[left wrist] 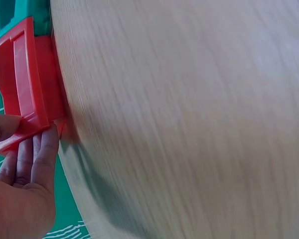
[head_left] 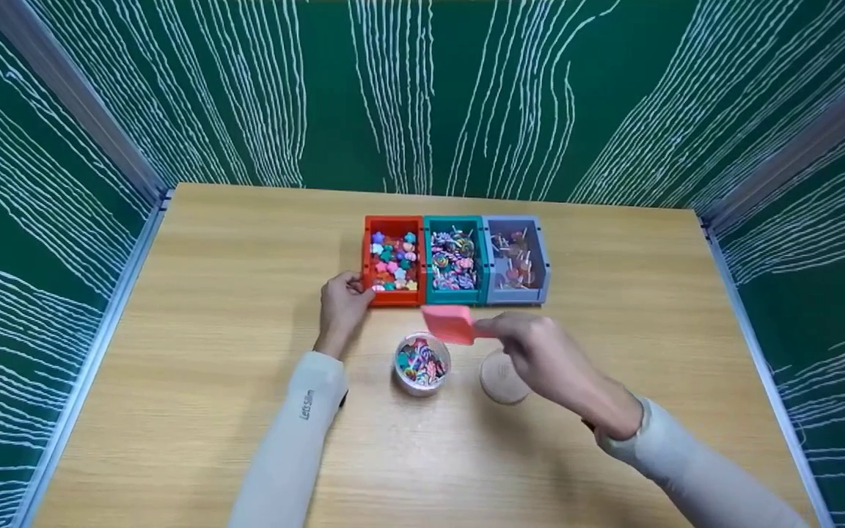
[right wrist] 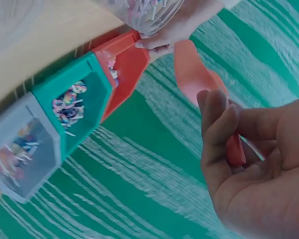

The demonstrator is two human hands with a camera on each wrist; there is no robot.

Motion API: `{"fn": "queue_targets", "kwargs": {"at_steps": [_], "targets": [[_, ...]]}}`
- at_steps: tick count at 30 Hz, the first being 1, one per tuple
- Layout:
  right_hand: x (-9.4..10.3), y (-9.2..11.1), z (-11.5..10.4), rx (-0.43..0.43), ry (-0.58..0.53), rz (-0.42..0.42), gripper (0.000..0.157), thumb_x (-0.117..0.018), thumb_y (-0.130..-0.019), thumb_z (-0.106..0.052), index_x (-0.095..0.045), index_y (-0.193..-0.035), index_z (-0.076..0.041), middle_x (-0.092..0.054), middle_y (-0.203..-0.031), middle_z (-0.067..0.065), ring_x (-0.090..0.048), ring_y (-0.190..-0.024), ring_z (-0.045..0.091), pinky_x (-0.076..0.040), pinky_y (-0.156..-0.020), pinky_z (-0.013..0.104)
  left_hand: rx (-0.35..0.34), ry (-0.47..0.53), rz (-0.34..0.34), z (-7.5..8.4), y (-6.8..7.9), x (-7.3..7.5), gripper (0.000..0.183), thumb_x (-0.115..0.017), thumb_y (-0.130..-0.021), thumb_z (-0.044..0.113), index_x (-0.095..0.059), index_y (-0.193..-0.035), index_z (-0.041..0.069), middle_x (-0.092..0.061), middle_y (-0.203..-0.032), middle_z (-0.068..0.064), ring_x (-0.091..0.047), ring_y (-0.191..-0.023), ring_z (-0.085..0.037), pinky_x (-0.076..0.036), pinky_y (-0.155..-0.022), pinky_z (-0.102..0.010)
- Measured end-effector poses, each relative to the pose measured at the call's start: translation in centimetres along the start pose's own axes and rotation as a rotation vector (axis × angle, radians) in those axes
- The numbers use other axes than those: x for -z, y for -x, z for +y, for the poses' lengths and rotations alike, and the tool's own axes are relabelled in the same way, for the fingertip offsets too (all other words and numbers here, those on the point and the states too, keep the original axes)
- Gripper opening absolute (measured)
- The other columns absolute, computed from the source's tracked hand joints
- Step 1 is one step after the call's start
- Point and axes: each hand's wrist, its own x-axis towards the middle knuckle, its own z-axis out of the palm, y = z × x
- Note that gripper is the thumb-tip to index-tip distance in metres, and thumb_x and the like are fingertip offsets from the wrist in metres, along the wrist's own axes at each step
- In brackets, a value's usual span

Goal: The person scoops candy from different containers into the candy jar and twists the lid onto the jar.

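Observation:
My left hand [head_left: 343,308] grips the front left corner of the red bin [head_left: 393,298], thumb on the rim and fingers against its side, as the left wrist view shows. Colourful flower-shaped and round pieces lie in this bin. My right hand [head_left: 547,359] holds a pink scoop [head_left: 448,325] by its handle, fingers curled round it. The scoop hangs above the table between the bins and a clear round jar [head_left: 419,391]. Mixed colourful pieces fill much of the jar. Whether the scoop carries anything I cannot tell.
Joined to the red bin are a teal bin [head_left: 453,297] of striped and swirled candy-like pieces and a grey bin [head_left: 515,296] of small lollipop-like pieces. A round pale lid [head_left: 502,380] lies partly under my right hand. Green walls enclose the wooden table [head_left: 246,257].

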Motion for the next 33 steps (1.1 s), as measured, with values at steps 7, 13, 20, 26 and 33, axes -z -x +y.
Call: {"fn": "queue_targets", "kwargs": {"at_steps": [7, 13, 20, 26, 33], "targets": [[-0.2, 1.5, 3.4, -0.184, -0.275, 0.164, 0.035, -0.058, -0.101, 0.012, -0.075, -0.129, -0.002, -0.077, -0.101, 0.013, -0.069, -0.072, 0.017, -0.058, -0.061, 0.028, -0.029, -0.013, 0.007, 0.0, 0.0, 0.0, 0.019, -0.076, -0.089, -0.001, -0.075, -0.108, -0.004, -0.066, -0.087, -0.009, -0.060, -0.081, -0.021, -0.051, -0.072, -0.028], [-0.3, 2.8, 5.8, -0.360, -0.476, 0.204, 0.033, -0.054, -0.104, 0.009, -0.070, -0.133, 0.003, -0.073, -0.103, 0.018, -0.068, -0.074, 0.014, -0.059, -0.064, 0.026, -0.010, -0.019, 0.001, 0.2, -0.1, 0.0, 0.019, -0.076, -0.090, -0.001, -0.075, -0.109, -0.003, -0.066, -0.089, -0.010, -0.060, -0.082, -0.021, -0.051, -0.072, -0.029], [-1.3, 4.0, 7.6, -0.506, -0.660, 0.281, 0.033, -0.055, -0.106, 0.005, -0.064, -0.138, 0.007, -0.075, -0.116, 0.018, -0.070, -0.077, 0.011, -0.057, -0.070, 0.023, -0.028, -0.020, 0.006, 0.0, -0.4, 0.2, 0.016, -0.074, -0.090, -0.002, -0.075, -0.106, -0.002, -0.065, -0.088, -0.009, -0.058, -0.081, -0.020, -0.049, -0.071, -0.029], [-2.7, 4.3, 8.3, -0.567, -0.775, 0.358, 0.037, -0.050, -0.107, 0.007, -0.057, -0.143, 0.006, -0.077, -0.113, 0.010, -0.072, -0.079, 0.011, -0.060, -0.074, 0.025, -0.024, -0.018, 0.005, -0.1, -0.6, 0.4, 0.016, -0.073, -0.091, -0.003, -0.075, -0.107, -0.002, -0.065, -0.090, -0.010, -0.058, -0.083, -0.021, -0.049, -0.072, -0.029], [-3.7, 3.3, 8.7, -0.598, -0.971, 0.491, 0.036, -0.041, -0.110, 0.006, -0.046, -0.146, 0.007, -0.076, -0.102, -0.002, -0.070, -0.076, 0.009, -0.060, -0.073, 0.021, -0.050, -0.009, 0.003, -0.3, -0.6, 0.4, 0.017, -0.075, -0.091, -0.003, -0.075, -0.108, -0.004, -0.066, -0.089, -0.011, -0.060, -0.082, -0.021, -0.051, -0.072, -0.029]]}}
